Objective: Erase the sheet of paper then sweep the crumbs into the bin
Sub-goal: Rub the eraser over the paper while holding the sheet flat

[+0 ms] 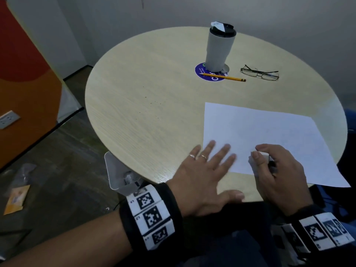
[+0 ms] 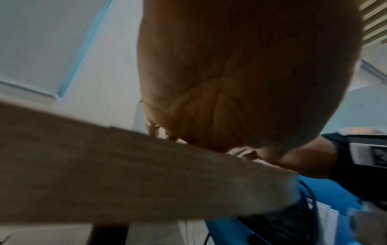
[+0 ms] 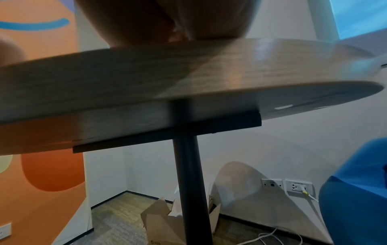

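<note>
A white sheet of paper [image 1: 265, 135] lies on the near right part of the round wooden table [image 1: 146, 122]. My left hand [image 1: 210, 168] lies flat with spread fingers on the sheet's near left corner. My right hand [image 1: 269, 166] pinches a white eraser [image 1: 262, 157] against the paper's near edge. Dark crumbs [image 1: 154, 103] are scattered on the bare wood left of the sheet. A small white bin [image 1: 121, 176] sits below the table's near left edge. The wrist views show only my left palm [image 2: 240, 74], my right palm [image 3: 157, 19] and the table rim [image 3: 146, 74].
At the far side stand a grey tumbler [image 1: 218, 49] on a blue round sticker [image 1: 204, 74], a yellow pencil [image 1: 223, 77] and folded glasses [image 1: 260, 73]. A black table post [image 3: 188, 182] and a cardboard box [image 3: 165, 223] are underneath. A blue seat [image 3: 356, 199] is on the right.
</note>
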A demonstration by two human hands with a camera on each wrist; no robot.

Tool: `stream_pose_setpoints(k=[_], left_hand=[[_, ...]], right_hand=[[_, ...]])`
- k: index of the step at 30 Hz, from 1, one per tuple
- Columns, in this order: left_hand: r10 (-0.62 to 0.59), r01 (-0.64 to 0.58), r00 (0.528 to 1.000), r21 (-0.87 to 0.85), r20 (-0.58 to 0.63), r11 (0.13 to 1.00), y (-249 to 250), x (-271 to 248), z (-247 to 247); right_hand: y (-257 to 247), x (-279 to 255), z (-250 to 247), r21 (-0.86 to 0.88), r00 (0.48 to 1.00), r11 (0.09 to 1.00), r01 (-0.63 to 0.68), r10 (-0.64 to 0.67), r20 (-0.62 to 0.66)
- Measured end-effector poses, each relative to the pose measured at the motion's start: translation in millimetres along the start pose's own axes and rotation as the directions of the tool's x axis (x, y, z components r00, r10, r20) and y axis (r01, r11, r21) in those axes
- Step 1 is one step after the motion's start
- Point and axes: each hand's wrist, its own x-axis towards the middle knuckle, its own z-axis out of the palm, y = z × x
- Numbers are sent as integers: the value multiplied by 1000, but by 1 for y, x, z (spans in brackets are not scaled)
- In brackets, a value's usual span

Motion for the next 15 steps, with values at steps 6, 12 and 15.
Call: stream_pose_setpoints(k=[6,12,15], left_hand=[[-328,327,934,33,144,945,-29,-4,-30],[249,-255,961,35,124,966,21,17,-24],[254,-267,952,58,169,962,7,29,-17]], right_hand=[[-3,1,1,57,999,998,-25,26,-19],[-3,4,-7,126,997,989,-81,78,26],[-4,4,-9,126,996,988,-88,85,26]])
